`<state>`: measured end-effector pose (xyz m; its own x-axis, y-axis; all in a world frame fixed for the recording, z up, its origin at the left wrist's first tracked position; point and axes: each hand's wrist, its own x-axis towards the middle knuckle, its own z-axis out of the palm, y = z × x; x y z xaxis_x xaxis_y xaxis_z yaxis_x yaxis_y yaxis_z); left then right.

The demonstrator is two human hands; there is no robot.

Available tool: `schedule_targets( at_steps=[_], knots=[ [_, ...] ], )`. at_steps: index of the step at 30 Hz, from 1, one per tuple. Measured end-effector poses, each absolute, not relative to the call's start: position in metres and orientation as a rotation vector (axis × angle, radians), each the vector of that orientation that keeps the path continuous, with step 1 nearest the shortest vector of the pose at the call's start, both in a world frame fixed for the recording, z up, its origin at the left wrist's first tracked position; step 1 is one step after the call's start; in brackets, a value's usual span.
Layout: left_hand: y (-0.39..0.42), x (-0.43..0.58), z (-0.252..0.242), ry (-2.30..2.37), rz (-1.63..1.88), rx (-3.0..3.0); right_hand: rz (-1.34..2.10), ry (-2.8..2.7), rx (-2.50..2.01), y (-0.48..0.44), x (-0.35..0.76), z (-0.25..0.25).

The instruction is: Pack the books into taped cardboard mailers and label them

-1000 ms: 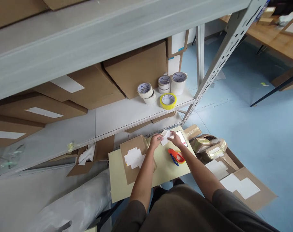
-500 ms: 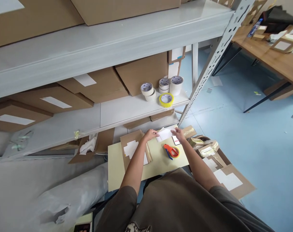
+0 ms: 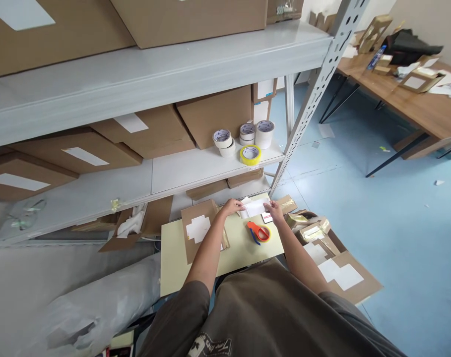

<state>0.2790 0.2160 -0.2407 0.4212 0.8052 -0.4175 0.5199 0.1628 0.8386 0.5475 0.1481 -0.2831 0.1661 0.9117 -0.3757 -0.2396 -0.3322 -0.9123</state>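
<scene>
A white sheet of paper (image 3: 255,208) is stretched between my two hands above the far part of a small pale-yellow table (image 3: 173,267). My left hand (image 3: 232,206) pinches its left end, and my right hand (image 3: 274,210) pinches the right end. Nearer to me lies an orange tape dispenser (image 3: 258,232) with a blue handle and a roll of tape in it. To the left of my left forearm a flat cardboard box (image 3: 190,218) with white paper on it rests on the table. A white card with red print (image 3: 267,218) shows just beneath my right hand.
Metal shelving (image 3: 195,168) stands in front, holding large cartons (image 3: 218,116), white tape rolls (image 3: 265,133) and one yellow tape roll (image 3: 250,154). An open carton of small boxes (image 3: 331,255) sits at right. A plastic-wrapped roll (image 3: 98,307) lies at left; a wooden table (image 3: 407,104) stands behind.
The camera view has shifted slightly, moving the scene a little left. Both hands still hold the paper, which now looks a bit more level.
</scene>
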Motion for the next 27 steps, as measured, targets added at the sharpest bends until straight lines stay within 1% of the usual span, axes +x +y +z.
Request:
schedule_targets(
  at_steps=[6, 18, 27],
  knots=[
    [0.214, 0.28, -0.23, 1.143, 0.326, 1.554, 1.417, -0.74, -1.372, 0.148, 0.55, -0.274],
    [0.199, 0.262, -0.226, 1.271, 0.41, 1.545, 1.423, -0.746, -1.378, 0.148, 0.53, -0.274],
    [0.201, 0.259, -0.225, 1.264, 0.454, 1.524, 1.404, -0.708, -1.396, 0.149, 0.531, -0.272]
  ],
)
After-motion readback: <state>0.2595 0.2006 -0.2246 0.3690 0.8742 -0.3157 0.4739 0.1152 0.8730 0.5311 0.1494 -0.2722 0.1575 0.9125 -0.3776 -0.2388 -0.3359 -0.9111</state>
